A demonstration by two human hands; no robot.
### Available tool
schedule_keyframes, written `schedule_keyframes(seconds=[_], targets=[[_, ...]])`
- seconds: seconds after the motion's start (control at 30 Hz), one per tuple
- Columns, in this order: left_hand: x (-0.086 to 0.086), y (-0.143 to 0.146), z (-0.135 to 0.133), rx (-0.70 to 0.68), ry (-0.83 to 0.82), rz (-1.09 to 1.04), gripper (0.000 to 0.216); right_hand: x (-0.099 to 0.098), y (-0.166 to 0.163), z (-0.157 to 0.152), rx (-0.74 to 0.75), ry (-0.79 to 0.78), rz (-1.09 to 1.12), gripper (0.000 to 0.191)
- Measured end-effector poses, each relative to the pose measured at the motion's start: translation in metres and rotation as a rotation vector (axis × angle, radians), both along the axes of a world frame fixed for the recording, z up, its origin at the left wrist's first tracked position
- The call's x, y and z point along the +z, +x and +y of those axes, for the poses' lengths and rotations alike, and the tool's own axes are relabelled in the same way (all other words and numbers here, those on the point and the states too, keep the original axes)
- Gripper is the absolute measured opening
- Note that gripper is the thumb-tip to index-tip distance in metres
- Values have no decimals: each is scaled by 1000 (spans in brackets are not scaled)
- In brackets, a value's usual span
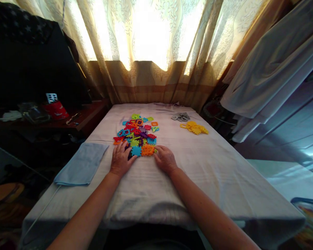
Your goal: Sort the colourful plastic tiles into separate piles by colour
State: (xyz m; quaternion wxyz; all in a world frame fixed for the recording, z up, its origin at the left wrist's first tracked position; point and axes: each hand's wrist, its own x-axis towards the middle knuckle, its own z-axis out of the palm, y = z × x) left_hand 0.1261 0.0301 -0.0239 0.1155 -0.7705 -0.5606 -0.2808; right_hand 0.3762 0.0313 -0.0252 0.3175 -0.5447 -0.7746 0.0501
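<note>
A heap of interlocking plastic gear pieces point(134, 133) in red, blue, green, purple and orange lies on the cloth-covered table. At its near left edge is my left hand point(120, 159), fingers spread, with a dark purple piece partly hidden by the thumb and index finger. A flat blue piece point(136, 151) lies just right of that thumb. Beside it is an orange piece point(147, 150), which the fingertips of my right hand point(166, 158) reach from the right. Those fingers are stretched out and apart, and a bit of green shows at their tips.
Grey pieces point(181, 117) and yellow pieces point(194, 127) form two separate piles at the far right. A folded blue cloth point(82, 164) lies at the left edge. Beyond the table hang curtains point(151, 76); a dark shelf with a red container point(57, 109) stands left.
</note>
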Motion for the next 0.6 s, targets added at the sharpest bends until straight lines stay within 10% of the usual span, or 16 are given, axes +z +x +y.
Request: schedule_keyframes(seconds=[0.6], targets=[[-6,-9,19,1,-9,-28,39,-6,-23,21,59,24,-54,59]])
